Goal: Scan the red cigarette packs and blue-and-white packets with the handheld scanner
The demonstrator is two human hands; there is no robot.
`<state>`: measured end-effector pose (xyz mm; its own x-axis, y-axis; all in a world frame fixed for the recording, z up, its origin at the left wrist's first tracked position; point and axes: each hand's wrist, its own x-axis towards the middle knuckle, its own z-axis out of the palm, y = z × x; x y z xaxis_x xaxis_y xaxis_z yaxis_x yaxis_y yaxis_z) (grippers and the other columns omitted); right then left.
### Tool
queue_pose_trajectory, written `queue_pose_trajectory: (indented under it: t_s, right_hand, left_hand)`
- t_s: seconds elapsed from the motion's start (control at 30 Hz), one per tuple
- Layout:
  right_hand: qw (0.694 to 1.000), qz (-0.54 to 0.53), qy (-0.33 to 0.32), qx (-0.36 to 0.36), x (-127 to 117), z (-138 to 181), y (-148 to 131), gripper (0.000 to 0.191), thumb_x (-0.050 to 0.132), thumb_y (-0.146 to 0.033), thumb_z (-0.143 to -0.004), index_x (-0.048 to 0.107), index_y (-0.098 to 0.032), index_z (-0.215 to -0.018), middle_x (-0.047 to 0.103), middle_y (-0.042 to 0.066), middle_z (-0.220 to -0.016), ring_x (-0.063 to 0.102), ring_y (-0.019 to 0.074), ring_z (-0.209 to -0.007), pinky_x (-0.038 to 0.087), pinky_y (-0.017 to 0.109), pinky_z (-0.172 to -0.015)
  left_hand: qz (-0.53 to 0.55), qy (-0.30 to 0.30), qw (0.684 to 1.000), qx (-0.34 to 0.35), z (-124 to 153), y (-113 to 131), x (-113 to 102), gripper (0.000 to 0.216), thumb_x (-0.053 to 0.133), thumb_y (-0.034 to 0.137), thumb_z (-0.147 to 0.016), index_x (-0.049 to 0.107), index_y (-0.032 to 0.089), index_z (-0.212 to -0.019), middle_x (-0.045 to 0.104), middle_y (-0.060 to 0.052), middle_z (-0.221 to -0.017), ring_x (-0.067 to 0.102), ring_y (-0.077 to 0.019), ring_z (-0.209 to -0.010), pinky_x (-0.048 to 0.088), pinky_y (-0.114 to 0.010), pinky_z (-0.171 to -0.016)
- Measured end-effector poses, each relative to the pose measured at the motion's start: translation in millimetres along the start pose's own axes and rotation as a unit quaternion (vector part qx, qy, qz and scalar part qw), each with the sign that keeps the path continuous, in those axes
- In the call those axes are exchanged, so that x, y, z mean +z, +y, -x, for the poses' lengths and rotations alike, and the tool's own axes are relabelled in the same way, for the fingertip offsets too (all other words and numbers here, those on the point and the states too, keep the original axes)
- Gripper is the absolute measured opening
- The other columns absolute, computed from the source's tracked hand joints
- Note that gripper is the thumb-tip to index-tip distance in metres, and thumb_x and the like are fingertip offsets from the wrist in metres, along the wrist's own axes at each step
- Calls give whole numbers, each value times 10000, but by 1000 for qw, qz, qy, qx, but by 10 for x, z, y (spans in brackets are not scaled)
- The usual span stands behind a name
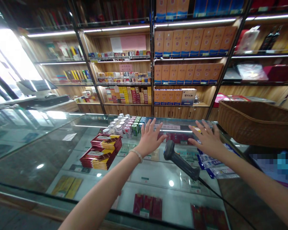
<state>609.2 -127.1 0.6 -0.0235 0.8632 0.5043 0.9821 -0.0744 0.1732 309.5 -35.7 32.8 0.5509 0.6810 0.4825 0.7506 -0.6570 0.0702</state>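
Observation:
My left hand is stretched over the glass counter with its fingers spread, holding nothing; a pale bracelet circles the wrist. To the right, my right hand is also spread and bare, above blue-and-white plastic packets that it partly hides. Between and below the hands lies a black handheld barcode scanner, its cable running toward the lower right. Left of my left hand sit two stacks of red-and-yellow chocolate-like packs. Just beyond them stand rows of small clear-lidded containers and green cylinders.
The glass counter has flat packs displayed beneath its top. A wicker basket stands at the right. Shelves with orange boxes and cigarette-like packs line the back wall. A monitor is at the far left.

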Motion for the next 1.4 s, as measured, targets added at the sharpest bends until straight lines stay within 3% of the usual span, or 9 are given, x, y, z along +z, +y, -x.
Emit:
queue_pose_trajectory:
  t_s: [0.3,0.5,0.83,0.93,1.1,1.4]
  right_hand:
    - [998,37,-23,45,136,-22,630,707,273,-648,-1020,475,-277,-1587,367,134,-1706,224,373,-1593,92,718,-1237]
    - [998,53,-25,30,212,-71,951,749,262,-666,-997,463,-260,-1593,367,145,-1703,188,376,-1602,39,710,-1243]
    - [997,48,-56,-15,290,-220,1525,790,534,-685,-895,508,-258,-1559,377,143,-1701,167,396,-1608,-38,668,-1257]
    - [995,53,-77,-30,337,-273,1651,807,594,-675,-863,536,-238,-1539,363,155,-1706,154,382,-1616,-58,636,-1265]
    - [989,13,-119,-86,483,-368,1839,760,641,-656,-829,573,-318,-1507,363,83,-1717,135,360,-1625,-44,616,-1272]
    - [973,-16,-189,-128,750,-641,1872,715,707,-625,-758,683,-315,-1402,367,102,-1712,97,372,-1636,-52,644,-1262]
  left_hand:
    - [23,-2,1000,1,-510,374,121,672,387,667,-1029,457,311,-1594,263,-113,-1745,206,-351,-1616,175,-661,-1289]
    - [29,-14,999,15,-780,576,247,729,435,710,-997,452,294,-1597,236,-122,-1754,181,-352,-1624,159,-669,-1291]
    - [32,-75,995,57,-1293,904,535,924,647,764,-851,413,304,-1618,174,-132,-1771,129,-395,-1630,125,-680,-1290]
    - [22,-96,992,74,-1443,1026,666,935,662,753,-843,395,315,-1624,165,-117,-1775,111,-383,-1635,109,-679,-1291]
    - [16,-136,987,85,-1619,1154,901,979,706,731,-816,383,296,-1631,126,-125,-1783,89,-391,-1637,93,-691,-1286]
    - [-5,-221,972,75,-1883,1125,1306,1072,799,785,-649,482,330,-1566,97,-103,-1789,35,-435,-1635,40,-720,-1271]
